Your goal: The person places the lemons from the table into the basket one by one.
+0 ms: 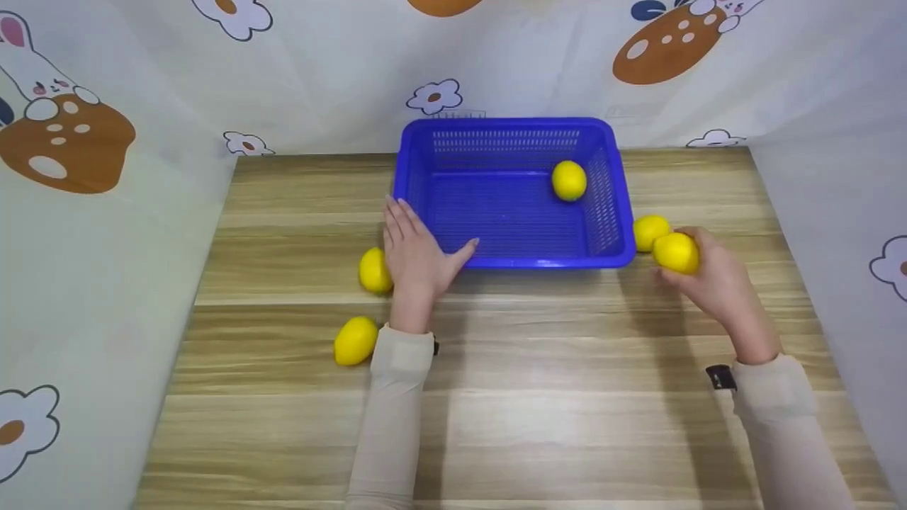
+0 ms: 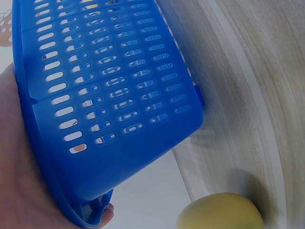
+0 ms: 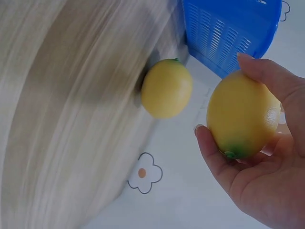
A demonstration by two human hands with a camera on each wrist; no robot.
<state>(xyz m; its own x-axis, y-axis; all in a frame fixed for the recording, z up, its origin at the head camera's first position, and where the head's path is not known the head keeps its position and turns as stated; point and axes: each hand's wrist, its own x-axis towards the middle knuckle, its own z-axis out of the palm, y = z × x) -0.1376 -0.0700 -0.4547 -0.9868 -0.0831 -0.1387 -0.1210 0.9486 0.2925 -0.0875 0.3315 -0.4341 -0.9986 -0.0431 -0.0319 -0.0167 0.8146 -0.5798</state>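
A blue plastic basket (image 1: 510, 263) with slotted walls stands on the wooden table. My left hand (image 1: 418, 262) rests over its near left corner, fingers straight along the left rim and thumb spread over the front one. Beyond the basket's right side, my right hand (image 1: 726, 290) grips a yellow lemon (image 3: 243, 114) between thumb and fingers, its green tip showing in the right wrist view. Another lemon (image 3: 167, 90) lies on the table close by the basket's right wall. Inside the basket, toward the right, sits one lemon (image 1: 569, 181).
Two more lemons lie left of the basket: one (image 1: 374, 271) partly hidden by my left hand, the other (image 1: 356, 341) nearer, beside my left sleeve (image 1: 402, 354). Pale patterned sheets (image 1: 340, 78) enclose the table (image 1: 538, 425) at the back and both sides.
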